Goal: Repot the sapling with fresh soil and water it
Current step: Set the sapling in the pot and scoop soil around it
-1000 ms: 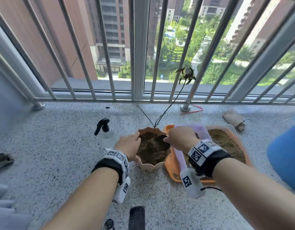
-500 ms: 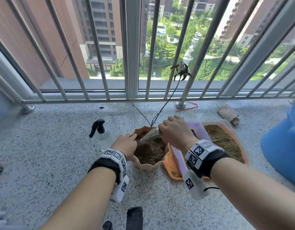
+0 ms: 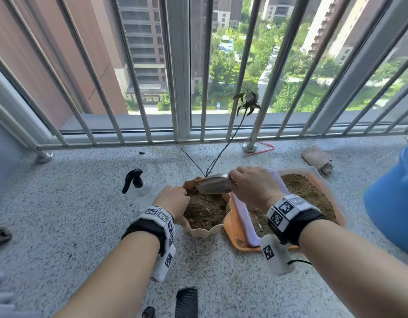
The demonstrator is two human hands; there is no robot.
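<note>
A thin sapling [image 3: 230, 138] with a few dark leaves at its top stands in a scalloped terracotta pot [image 3: 204, 232] filled with brown soil. My left hand [image 3: 174, 201] grips the pot's left rim. My right hand [image 3: 253, 187] holds a metal trowel [image 3: 213, 185] by its handle, the blade tilted over the pot's back edge near the stem. An orange tray [image 3: 235, 226] of loose soil, with a lilac tray edge inside it, lies right of the pot. A clear spray bottle [image 3: 138, 187] with a black trigger stands left of the pot.
Metal railing bars [image 3: 180, 88] close off the balcony edge just behind the pot. A blue bucket [image 3: 391, 203] stands at the right. A crumpled cloth [image 3: 317, 160] lies at the back right, and a black comb-like item [image 3: 187, 301] lies on the speckled floor near me.
My right hand has lifted from low over the pot's soil, bringing the trowel blade up to the pot's back rim. My left hand has stayed on the pot's rim.
</note>
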